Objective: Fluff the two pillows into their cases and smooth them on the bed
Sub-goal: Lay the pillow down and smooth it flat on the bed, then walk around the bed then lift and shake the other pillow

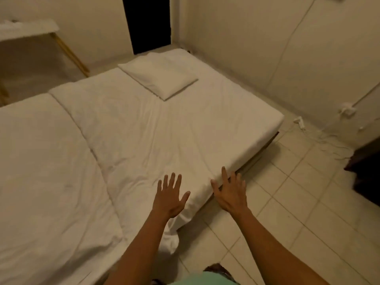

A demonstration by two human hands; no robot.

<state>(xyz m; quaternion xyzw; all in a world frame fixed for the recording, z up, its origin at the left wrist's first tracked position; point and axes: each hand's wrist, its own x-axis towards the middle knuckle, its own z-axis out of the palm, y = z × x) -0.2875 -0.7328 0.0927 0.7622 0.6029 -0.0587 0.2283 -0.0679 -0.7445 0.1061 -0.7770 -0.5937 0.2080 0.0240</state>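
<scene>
Head view, and both hands are out front, fingers spread wide, holding nothing. Left hand (pixel 170 195) hovers over the near corner of the bed (pixel 144 128), palm down; I can't tell if it touches the sheet. Right hand (pixel 231 193) sits just beside the mattress edge, above the tiled floor (pixel 287 202). Now the key bit: the one pillow (pixel 157 76) in sight lies well away at the far end, straight ahead and slightly left, long axis running diagonally. Left hand looks a touch nearer. A second pillow isn't clearly visible. My read: it's a reach or a step forward from here.
</scene>
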